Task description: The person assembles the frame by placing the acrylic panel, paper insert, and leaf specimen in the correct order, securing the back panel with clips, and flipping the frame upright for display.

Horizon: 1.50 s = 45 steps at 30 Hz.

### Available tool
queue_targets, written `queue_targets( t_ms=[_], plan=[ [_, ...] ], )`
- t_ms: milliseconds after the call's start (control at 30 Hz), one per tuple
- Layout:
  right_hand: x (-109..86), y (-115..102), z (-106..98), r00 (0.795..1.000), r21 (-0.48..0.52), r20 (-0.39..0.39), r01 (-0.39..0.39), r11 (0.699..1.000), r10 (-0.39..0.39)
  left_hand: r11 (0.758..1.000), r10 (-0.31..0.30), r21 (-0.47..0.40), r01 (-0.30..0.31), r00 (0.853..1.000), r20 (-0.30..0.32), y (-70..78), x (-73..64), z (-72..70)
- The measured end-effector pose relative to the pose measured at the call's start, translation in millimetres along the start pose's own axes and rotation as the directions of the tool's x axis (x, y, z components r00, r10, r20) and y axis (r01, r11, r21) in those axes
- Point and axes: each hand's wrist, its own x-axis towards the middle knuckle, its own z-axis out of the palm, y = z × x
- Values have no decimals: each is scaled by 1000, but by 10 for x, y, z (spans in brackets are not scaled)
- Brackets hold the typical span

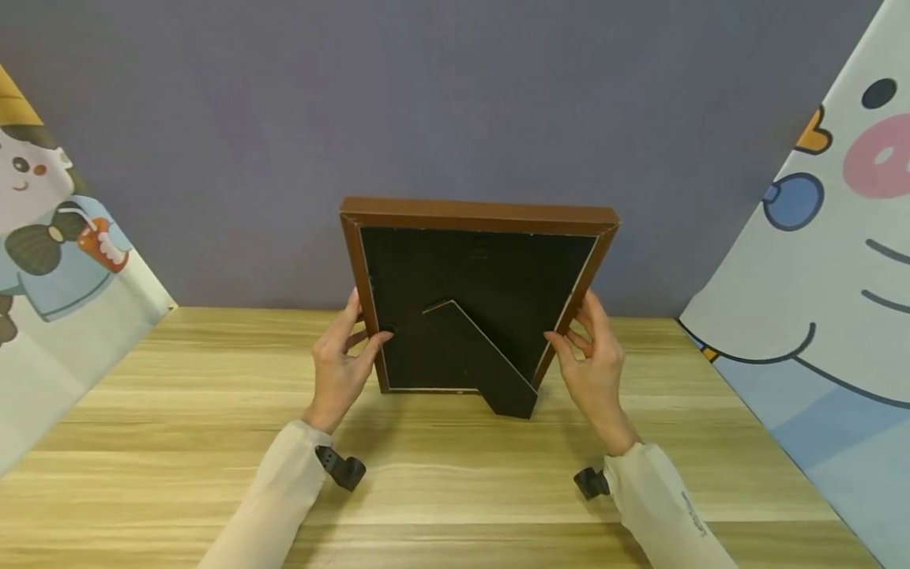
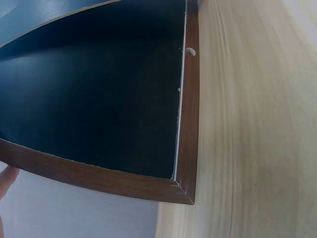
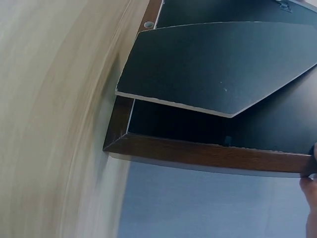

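Note:
A brown wooden picture frame stands upright on the table, its black backing board facing me. From the back, a black easel leg slants down to the lower right; the right wrist view shows it swung out from the board. My left hand grips the frame's left side, thumb on the back and fingers round the outer edge. On the opposite side, my right hand holds the frame the same way. The picture side is hidden.
The wood-grain table ends at a grey-purple wall panel behind the frame. Cartoon-printed panels flank it, a child figure on the left and a white pink-cheeked character on the right. Each wrist carries a black camera.

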Motion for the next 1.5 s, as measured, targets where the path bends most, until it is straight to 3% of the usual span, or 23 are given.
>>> queue_targets(
  t_ms=[133,200,267,333,400,500,600,933,1200,1500],
  plan=[
    [-12,-52,11,1000,2,-15,2,1000,-2,1000,-3,7,3,1000,-7,13,8,-3],
    [-27,-79,9,999,3,-30,37,999,-37,1000,-6,8,6,1000,-7,20,11,-3],
    [-52,-99,10,995,3,3,96,995,-96,1000,-6,6,6,1000,-6,29,16,-4],
    [-90,-117,13,983,12,107,150,989,-151,1000,-8,5,8,1000,-8,36,17,-4],
    [-146,-140,23,954,42,255,154,987,-160,1000,-8,4,8,1000,-12,42,16,-4],
    [-242,-184,32,903,45,416,99,994,-108,1000,-11,-4,10,1000,-12,48,12,-1],
    [-322,-231,23,877,23,478,30,999,-38,1000,-17,-7,16,1000,-10,62,14,1],
    [-413,-421,-87,837,-20,541,-86,996,83,1000,13,-7,-13,999,-32,80,-1,-17],
    [-459,-572,-159,822,-3,556,-149,989,125,999,34,-13,-34,998,-45,97,-24,-38],
    [-533,-680,-238,795,29,584,-222,975,164,998,58,-40,-58,998,-17,143,-53,-66]
  ],
)
